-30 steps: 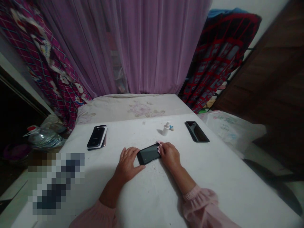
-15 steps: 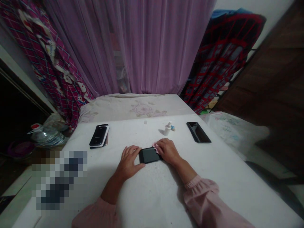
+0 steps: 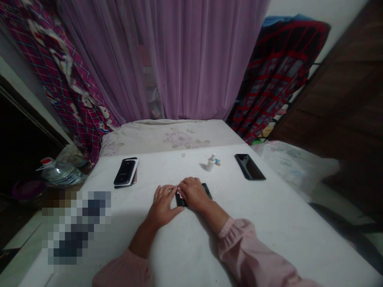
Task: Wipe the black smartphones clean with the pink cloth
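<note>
A black phone [image 3: 207,189] lies flat on the white table [image 3: 269,223], mostly covered by my right hand [image 3: 193,193]. That hand presses a small pink cloth [image 3: 178,194] onto the phone's left end, fingers curled over it. My left hand [image 3: 162,204] rests flat beside the phone's left edge, fingers spread and touching the phone, steadying it. Both arms wear pink sleeves.
A stack of phones [image 3: 125,172] lies at the left, another black phone [image 3: 249,167] at the right. A small white bottle [image 3: 211,163] stands behind my hands. Purple curtains hang beyond a floral cushion [image 3: 167,135]; a water jug [image 3: 58,171] sits left of the table.
My right hand slid the pink cloth leftward across the phone, from its right end to its left end. My left hand stayed at the left edge.
</note>
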Tool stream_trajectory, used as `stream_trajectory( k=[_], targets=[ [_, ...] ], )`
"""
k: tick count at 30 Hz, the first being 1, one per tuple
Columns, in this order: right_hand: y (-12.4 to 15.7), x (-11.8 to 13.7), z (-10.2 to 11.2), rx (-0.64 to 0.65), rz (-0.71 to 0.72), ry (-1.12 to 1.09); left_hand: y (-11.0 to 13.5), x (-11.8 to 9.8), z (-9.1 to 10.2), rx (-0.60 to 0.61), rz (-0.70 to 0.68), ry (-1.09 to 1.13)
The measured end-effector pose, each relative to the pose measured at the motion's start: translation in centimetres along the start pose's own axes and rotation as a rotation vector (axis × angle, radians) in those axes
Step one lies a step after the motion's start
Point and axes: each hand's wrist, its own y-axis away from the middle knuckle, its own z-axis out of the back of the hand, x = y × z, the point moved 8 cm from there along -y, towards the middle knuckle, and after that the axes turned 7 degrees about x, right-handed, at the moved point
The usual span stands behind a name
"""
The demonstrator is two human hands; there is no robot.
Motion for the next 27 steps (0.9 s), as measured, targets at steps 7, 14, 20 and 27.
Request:
stream_trajectory(
  k=[7,14,20,27],
  targets=[
    [2.5,-4.1,0.8,-0.005,-0.066,0.002,0.1,-0.2,0.1,-0.006,0.002,0.018],
    [5.4,-8.3,1.1,-0.089,-0.178,-0.018,0.2,-0.1,-0.1,0.008,-0.011,0.025],
    [4.5,-5.8,0.4,-0.11,-0.18,-0.034,0.3,-0.2,-0.1,0.026,-0.015,0.008],
    [4.2,-4.6,0.2,-0.029,-0.244,-0.063,-0.2,0.8,0.5,-0.082,-0.01,-0.011]
  ],
)
